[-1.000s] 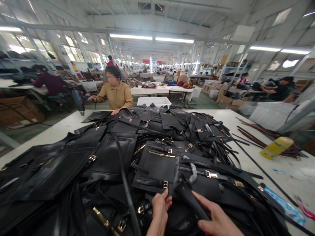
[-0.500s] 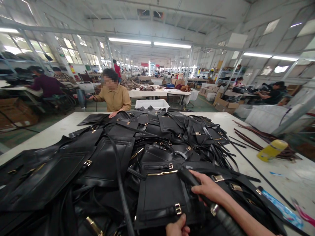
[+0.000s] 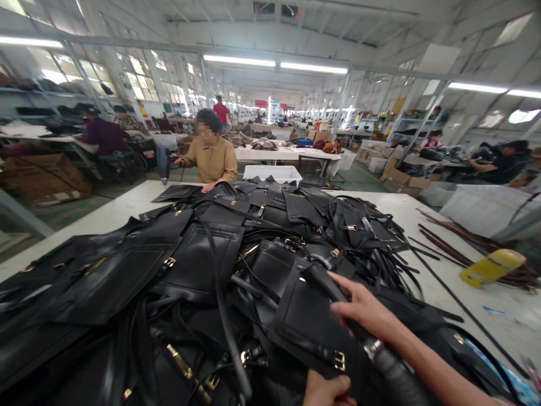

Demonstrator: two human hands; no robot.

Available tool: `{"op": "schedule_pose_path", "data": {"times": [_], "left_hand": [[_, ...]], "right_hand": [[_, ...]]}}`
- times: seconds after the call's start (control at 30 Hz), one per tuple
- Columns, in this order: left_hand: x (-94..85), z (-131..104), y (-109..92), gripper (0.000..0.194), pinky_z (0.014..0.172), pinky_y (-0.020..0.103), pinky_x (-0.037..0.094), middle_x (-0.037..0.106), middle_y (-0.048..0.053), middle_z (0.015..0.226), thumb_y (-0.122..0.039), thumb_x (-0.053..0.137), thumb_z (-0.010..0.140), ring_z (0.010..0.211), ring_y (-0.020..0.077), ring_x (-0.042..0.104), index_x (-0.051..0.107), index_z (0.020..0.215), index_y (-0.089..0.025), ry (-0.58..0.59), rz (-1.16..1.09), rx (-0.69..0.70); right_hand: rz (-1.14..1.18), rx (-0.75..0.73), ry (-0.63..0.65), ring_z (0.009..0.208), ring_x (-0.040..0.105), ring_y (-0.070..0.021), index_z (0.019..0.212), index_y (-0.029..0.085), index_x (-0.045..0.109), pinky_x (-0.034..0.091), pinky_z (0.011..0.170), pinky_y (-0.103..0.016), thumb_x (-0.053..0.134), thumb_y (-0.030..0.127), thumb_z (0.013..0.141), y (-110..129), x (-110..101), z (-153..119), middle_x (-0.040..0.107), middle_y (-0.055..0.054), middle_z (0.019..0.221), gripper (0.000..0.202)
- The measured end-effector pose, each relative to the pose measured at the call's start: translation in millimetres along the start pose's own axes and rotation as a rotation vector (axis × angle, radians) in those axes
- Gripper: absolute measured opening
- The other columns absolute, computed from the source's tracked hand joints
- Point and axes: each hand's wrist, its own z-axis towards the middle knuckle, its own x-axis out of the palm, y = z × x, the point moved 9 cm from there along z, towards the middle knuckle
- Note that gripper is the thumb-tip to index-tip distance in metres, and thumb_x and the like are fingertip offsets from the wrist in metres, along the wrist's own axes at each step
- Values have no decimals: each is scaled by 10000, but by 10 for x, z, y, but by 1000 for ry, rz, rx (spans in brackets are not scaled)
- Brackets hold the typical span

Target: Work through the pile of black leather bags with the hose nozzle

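My right hand (image 3: 359, 304) is closed round a black nozzle (image 3: 325, 285) that joins a ribbed hose (image 3: 395, 366) at a metal collar. The nozzle's wide end lies over the upper part of a black leather bag panel (image 3: 306, 313) with a gold buckle (image 3: 339, 361) near its lower edge. Below that buckle my left hand (image 3: 327, 390) pinches the panel's lower edge, thumb on top. The panel is tilted on a heap of similar black bag pieces (image 3: 207, 262) with straps and gold fittings.
Across the white table (image 3: 122, 211), a co-worker in a tan shirt (image 3: 213, 163) holds a heat gun (image 3: 163, 163). On the right lie a yellow bottle (image 3: 492, 268) and brown straps (image 3: 448, 242). A white bin (image 3: 273, 173) stands behind the heap.
The panel in my left hand has turned and shifted right, and its gold zip is now mostly hidden. The nozzle stays over its upper part. My view has swung slightly left.
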Motion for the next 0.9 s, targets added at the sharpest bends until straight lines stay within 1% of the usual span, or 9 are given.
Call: {"op": "schedule_pose_path", "data": {"times": [0.1, 0.2, 0.27, 0.33, 0.47, 0.53, 0.6, 0.73, 0.9], "left_hand": [[-325, -92, -362, 446, 417, 227, 424, 610, 30, 580, -332, 770, 471, 498, 153, 575, 606, 831, -127, -40, -149, 162], [-768, -217, -725, 380, 490, 219, 465, 589, 3, 628, -316, 755, 519, 593, 141, 592, 570, 808, -153, -201, -207, 275], [-877, -241, -876, 347, 504, 222, 468, 591, 1, 654, -293, 736, 552, 600, 139, 596, 555, 815, -157, -230, -199, 325], [-890, -202, -915, 369, 491, 219, 456, 566, -22, 606, -264, 724, 560, 545, 123, 575, 551, 869, -158, -244, -209, 360], [-859, -49, -774, 387, 473, 218, 429, 556, -24, 558, -224, 702, 549, 483, 105, 534, 569, 895, -112, -275, -257, 365], [-849, -10, -737, 369, 468, 215, 414, 559, -18, 561, -214, 689, 552, 485, 104, 530, 572, 882, -97, -263, -263, 368], [-870, -16, -760, 470, 459, 213, 400, 515, -57, 527, -190, 676, 551, 458, 94, 505, 535, 992, -106, -264, -280, 386], [-905, -44, -859, 648, 447, 214, 375, 438, -104, 500, -142, 650, 562, 419, 85, 463, 421, 1168, -131, -251, -291, 411], [-843, -63, -889, 424, 499, 210, 383, 621, -1, 734, -122, 638, 572, 535, 94, 519, 566, 987, -169, -141, -331, 440]], "right_hand": [[97, 29, 136, 414, 465, -58, 1344, 225, 263, 427, 360, -179, 533, 151, 651, -134, 303, -321, 608, 26, 795, 748], [195, 73, 248, 400, 422, -32, 1335, 227, 289, 392, 343, -133, 516, 92, 627, -299, 575, -484, 611, 38, 757, 756], [195, 106, 282, 380, 416, -24, 1322, 219, 318, 371, 330, -115, 513, 80, 617, -407, 691, -485, 610, 45, 707, 744], [176, 134, 295, 361, 429, -25, 1317, 199, 328, 372, 316, -115, 509, 92, 613, -503, 780, -409, 616, 37, 703, 735], [161, 162, 299, 336, 460, -30, 1316, 190, 321, 386, 282, -135, 510, 110, 587, -598, 961, -112, 627, -6, 837, 757], [166, 136, 309, 334, 457, -32, 1304, 206, 343, 382, 278, -136, 531, 104, 572, -547, 1040, 21, 627, 8, 827, 763], [182, 93, 301, 351, 452, -28, 1310, 231, 329, 383, 294, -129, 537, 107, 584, -444, 1049, 82, 622, 27, 822, 766], [202, 67, 303, 382, 462, -24, 1328, 262, 289, 394, 319, -117, 513, 107, 623, -299, 929, -54, 614, 38, 833, 757], [202, 124, 398, 336, 462, -29, 1266, 259, 408, 380, 273, -112, 520, 63, 564, -356, 1030, -183, 621, 46, 739, 737]]}}
